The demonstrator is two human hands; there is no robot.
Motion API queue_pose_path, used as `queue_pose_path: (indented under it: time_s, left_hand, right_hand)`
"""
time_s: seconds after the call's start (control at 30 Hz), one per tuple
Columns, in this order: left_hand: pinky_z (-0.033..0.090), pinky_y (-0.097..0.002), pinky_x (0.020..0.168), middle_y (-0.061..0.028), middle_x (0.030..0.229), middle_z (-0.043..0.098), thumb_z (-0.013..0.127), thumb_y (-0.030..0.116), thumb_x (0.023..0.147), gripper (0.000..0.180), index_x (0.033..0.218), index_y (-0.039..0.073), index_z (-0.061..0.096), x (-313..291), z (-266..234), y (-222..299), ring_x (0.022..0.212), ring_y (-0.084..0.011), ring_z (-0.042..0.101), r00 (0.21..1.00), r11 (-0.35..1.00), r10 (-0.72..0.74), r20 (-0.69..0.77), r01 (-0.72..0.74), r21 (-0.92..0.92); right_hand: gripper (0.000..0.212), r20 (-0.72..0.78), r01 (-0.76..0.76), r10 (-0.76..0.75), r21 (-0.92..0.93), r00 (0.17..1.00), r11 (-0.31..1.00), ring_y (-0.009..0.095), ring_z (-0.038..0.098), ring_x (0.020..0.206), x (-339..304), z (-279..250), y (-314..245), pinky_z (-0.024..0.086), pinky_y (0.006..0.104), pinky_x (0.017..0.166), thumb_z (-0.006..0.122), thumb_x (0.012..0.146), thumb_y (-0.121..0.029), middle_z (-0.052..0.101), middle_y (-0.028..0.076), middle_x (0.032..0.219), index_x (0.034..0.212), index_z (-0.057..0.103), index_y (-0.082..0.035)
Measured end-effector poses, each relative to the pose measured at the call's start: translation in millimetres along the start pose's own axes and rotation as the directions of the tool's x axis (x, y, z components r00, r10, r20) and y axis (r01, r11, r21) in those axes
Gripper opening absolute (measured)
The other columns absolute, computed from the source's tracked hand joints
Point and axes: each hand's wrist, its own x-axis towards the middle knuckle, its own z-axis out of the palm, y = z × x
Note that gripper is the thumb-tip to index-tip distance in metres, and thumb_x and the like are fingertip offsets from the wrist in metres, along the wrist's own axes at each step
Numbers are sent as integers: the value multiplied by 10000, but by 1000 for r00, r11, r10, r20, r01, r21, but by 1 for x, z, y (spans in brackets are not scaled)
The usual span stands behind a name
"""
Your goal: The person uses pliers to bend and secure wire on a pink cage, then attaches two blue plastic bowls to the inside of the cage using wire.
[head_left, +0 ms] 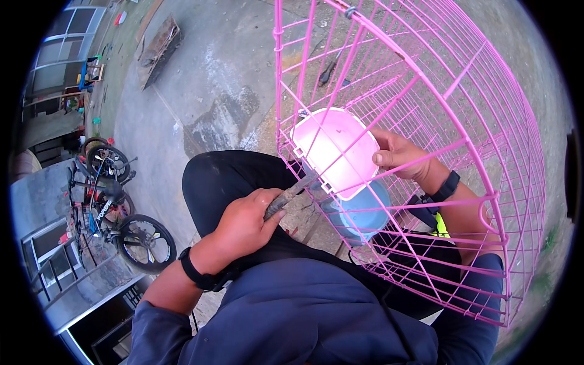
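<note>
While the left hand [246, 222] clenches the handle of a handled tool [277, 205], fingers curled around it and thumb along it, the tool's flat metal end sticks out past the fingertips, up and right, to the lower-left rim of a pink tray [325, 153]; can't tell if it touches. Tray sits tilted behind the wires of a pink cage [466, 141], well apart from the left fingers. Right hand [395, 152], seen through the wires, grasps the tray's right edge: thumb at the near side of the rim, other fingers mostly hidden behind. Blue basin [366, 213] lies below the tray, partly covered by it. Black bands on both wrists. Bicycles [106, 204] stand well off left.
</note>
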Motion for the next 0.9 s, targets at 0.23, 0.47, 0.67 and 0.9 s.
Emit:
queue_pose_path:
  time_s: [0.23, 0.47, 0.67, 0.9]
  left_hand:
    - [528, -445, 662, -159, 925, 631, 691, 120, 909, 275, 1158, 34, 611, 5, 7, -6, 775, -388, 657, 994, 987, 82, -68, -72, 142]
    - [529, -461, 700, -173, 964, 642, 672, 111, 913, 261, 1155, 42, 601, 6, 5, -2, 828, -415, 653, 996, 976, 58, -68, -42, 214]
    - [540, -438, 684, -155, 929, 638, 652, 111, 942, 241, 1161, 30, 592, 2, 8, -5, 793, -353, 676, 998, 979, 8, -67, 6, 205]
    - [566, -275, 643, -94, 1084, 700, 556, 121, 1028, 253, 1252, 2, 548, -8, 7, -15, 942, -161, 707, 799, 715, -347, 491, 564, -413]
  right_hand:
    - [1067, -14, 35, -35, -38, 999, 999, 263, 537, 1322, 0, 3, -4, 401, 402, 1129, 870, 745, -517, 582, 154, 1411, 1533, 388, 17]
    - [1083, -10, 46, -47, -96, 999, 994, 253, 544, 1309, 3, 9, -12, 409, 389, 1118, 869, 730, -544, 579, 154, 1413, 1523, 401, 25]
    - [1094, -5, 108, -109, -68, 994, 992, 258, 532, 1321, 5, 19, -20, 394, 391, 1129, 855, 741, -577, 566, 153, 1436, 1523, 395, 36]
    - [1027, 1, 25, -25, -62, 1000, 998, 254, 554, 1290, 0, 2, -6, 423, 393, 1101, 855, 759, -531, 592, 156, 1383, 1490, 424, 48]
